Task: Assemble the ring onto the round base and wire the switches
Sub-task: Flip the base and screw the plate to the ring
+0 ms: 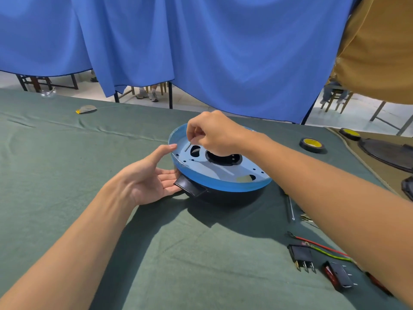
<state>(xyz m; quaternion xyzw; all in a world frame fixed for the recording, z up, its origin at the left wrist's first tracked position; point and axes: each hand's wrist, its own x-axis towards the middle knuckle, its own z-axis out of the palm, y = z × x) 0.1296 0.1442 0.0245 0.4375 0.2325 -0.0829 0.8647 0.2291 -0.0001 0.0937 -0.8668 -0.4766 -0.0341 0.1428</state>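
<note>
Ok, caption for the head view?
Right hand pinches a thin part over the blue plate on the black base; left hand touches its side; switches lie aside.

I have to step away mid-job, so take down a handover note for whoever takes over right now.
Left hand: open, fingers against the side of the black base.
Right hand: pinching a thin grey piece over the blue ring.
The ring sits on the base. Two switches and loose wires lie front right, with a screwdriver nearby.
Done: ring placed.
Left: probably fastening it, then wiring the switches.
</note>
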